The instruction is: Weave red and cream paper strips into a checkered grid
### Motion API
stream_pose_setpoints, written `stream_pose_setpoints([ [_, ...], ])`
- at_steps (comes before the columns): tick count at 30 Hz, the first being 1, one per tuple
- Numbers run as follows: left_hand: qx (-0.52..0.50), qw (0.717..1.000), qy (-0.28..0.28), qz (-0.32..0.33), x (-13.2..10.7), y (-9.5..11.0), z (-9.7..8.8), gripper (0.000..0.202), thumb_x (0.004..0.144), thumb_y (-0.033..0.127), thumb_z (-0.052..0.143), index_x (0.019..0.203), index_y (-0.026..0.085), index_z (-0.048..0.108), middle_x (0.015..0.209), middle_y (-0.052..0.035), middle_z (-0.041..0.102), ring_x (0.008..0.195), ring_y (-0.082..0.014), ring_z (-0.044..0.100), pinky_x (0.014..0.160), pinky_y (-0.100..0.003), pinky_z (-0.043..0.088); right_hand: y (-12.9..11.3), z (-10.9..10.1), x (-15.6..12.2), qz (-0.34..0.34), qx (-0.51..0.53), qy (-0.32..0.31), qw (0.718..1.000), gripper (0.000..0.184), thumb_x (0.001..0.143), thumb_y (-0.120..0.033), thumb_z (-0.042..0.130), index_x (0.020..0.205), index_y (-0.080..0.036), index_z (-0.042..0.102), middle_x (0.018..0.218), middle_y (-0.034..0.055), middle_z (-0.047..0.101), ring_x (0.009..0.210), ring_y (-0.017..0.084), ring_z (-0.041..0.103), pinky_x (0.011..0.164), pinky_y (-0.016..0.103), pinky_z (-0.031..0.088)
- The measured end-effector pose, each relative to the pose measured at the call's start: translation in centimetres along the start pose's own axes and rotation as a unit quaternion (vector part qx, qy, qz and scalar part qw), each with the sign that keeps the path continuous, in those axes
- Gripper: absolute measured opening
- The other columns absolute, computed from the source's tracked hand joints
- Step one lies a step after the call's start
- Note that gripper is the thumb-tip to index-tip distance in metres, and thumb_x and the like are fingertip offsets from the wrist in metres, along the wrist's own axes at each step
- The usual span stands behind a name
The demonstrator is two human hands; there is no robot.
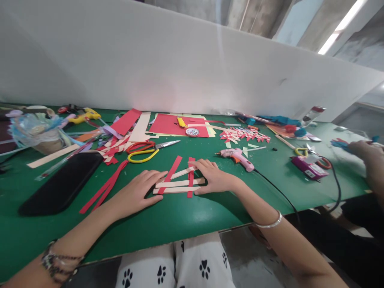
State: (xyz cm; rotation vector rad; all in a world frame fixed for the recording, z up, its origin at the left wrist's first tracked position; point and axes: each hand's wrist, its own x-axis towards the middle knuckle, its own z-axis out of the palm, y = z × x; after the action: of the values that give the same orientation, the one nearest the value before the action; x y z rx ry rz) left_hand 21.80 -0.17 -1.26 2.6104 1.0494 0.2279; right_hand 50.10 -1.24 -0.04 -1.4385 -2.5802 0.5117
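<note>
Several cream paper strips (177,184) lie crosswise with two red paper strips (191,192) in a loose lattice on the green table. My left hand (142,189) grips the left ends of the cream strips, fingers above and thumb below, close to the slanted red strip. On the other side, my right hand (216,178) spans the right ends, with fingertips at the upper cream strip and thumb at the lowest one. The top cream strip slants upward to the right. Parts of the strip ends are hidden under my fingers.
Orange-and-yellow scissors (144,155) and a black phone-like slab (61,183) lie left. A pink glue gun (237,157) with a cord lies right, near woven red-and-white pieces (246,135). Red sheets (168,125) lie behind. Another person's hand (364,151) is at far right.
</note>
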Motion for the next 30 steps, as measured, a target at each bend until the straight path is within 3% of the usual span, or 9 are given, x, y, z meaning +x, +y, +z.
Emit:
stream_pose_setpoints([
  [10, -0.05, 0.998, -0.017, -0.039, 0.0, 0.5, -0.1, 0.057, 0.083, 0.055, 0.045, 0.131, 0.026, 0.034, 0.123, -0.007, 0.045, 0.111, -0.0238, 0.045, 0.089, -0.033, 0.041, -0.3, -0.2, 0.2, -0.006, 0.013, -0.01, 1.0, 0.083, 0.069, -0.044, 0.063, 0.138, -0.021, 0.022, 0.136, 0.0136, 0.035, 0.125, 0.027, 0.032, 0.098, 0.047, 0.031],
  [15, -0.043, 0.999, -0.014, -0.014, 0.0, 0.5, -0.1, 0.051, 0.087, 0.05, 0.04, 0.132, 0.026, 0.033, 0.12, -0.0074, 0.047, 0.108, -0.0225, 0.046, 0.089, -0.032, 0.04, -0.9, -1.0, 1.2, -0.026, 0.007, -0.059, 0.998, 0.085, 0.068, -0.036, 0.065, 0.139, -0.019, 0.021, 0.139, 0.0146, 0.033, 0.131, 0.027, 0.024, 0.102, 0.046, 0.024],
  [18, -0.041, 0.999, -0.01, 0.004, 0.0, 0.3, -0.1, 0.051, 0.087, 0.049, 0.041, 0.132, 0.026, 0.033, 0.119, -0.0075, 0.047, 0.108, -0.0227, 0.046, 0.089, -0.033, 0.04, -1.0, -1.4, 1.5, -0.037, 0.012, -0.072, 0.997, 0.082, 0.069, -0.034, 0.065, 0.138, -0.022, 0.022, 0.137, 0.0135, 0.035, 0.13, 0.028, 0.026, 0.101, 0.048, 0.022],
  [24, -0.045, 0.999, 0.0, 0.009, 0.1, 0.1, -0.3, 0.048, 0.083, 0.049, 0.047, 0.125, 0.025, 0.043, 0.116, -0.0069, 0.051, 0.105, -0.0239, 0.047, 0.088, -0.035, 0.04, -0.3, -1.1, 1.2, -0.028, 0.01, -0.026, 0.999, 0.061, 0.072, -0.044, 0.063, 0.125, -0.023, 0.042, 0.116, 0.0095, 0.051, 0.113, 0.026, 0.043, 0.101, 0.049, 0.02],
  [27, -0.04, 0.999, 0.003, 0.007, 0.1, -0.1, -0.4, 0.045, 0.082, 0.049, 0.049, 0.12, 0.024, 0.047, 0.114, -0.0065, 0.052, 0.104, -0.0235, 0.049, 0.087, -0.034, 0.041, 0.2, -0.5, 0.8, -0.04, 0.01, 0.003, 0.999, 0.055, 0.074, -0.049, 0.06, 0.121, -0.023, 0.046, 0.114, 0.008, 0.052, 0.11, 0.025, 0.045, 0.1, 0.049, 0.02],
  [30, -0.031, 0.999, -0.001, 0.017, 0.0, -0.2, -0.6, 0.039, 0.083, 0.047, 0.048, 0.113, 0.023, 0.051, 0.111, -0.0061, 0.054, 0.101, -0.0221, 0.051, 0.085, -0.032, 0.042, 0.4, -0.2, 0.6, -0.043, -0.008, 0.008, 0.999, 0.059, 0.07, -0.05, 0.063, 0.12, -0.023, 0.048, 0.117, 0.0094, 0.047, 0.112, 0.027, 0.041, 0.097, 0.047, 0.028],
])
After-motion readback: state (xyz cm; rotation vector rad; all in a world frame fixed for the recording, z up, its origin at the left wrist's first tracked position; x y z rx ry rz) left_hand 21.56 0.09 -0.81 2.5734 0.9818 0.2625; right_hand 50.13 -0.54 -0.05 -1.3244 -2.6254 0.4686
